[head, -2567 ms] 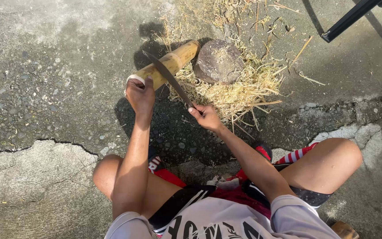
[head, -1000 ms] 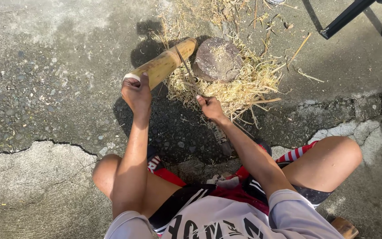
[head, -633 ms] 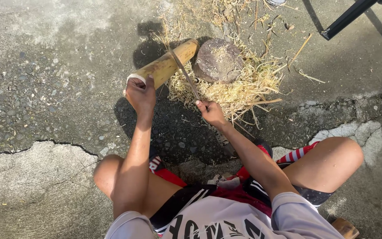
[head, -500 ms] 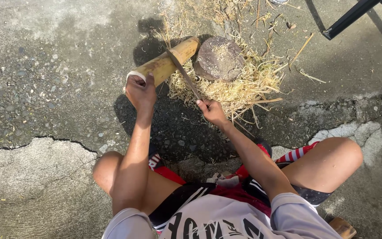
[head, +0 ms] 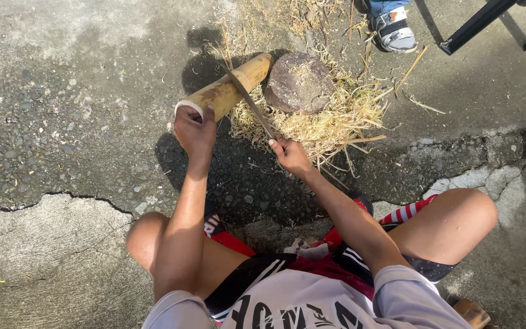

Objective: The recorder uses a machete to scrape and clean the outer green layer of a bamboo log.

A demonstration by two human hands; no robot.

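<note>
The person squats on cracked concrete ground (head: 62,91). The left hand (head: 195,129) is wrapped around the near, cut end of a bamboo pole (head: 226,91), which slants up with its far end propped against a round stone (head: 299,88). The right hand (head: 290,155) is closed on the handle of a long knife (head: 252,105), whose blade lies across the pole's middle. Dry shavings (head: 330,119) are heaped around the stone. Another person's shoe (head: 395,31) stands beyond the heap.
</note>
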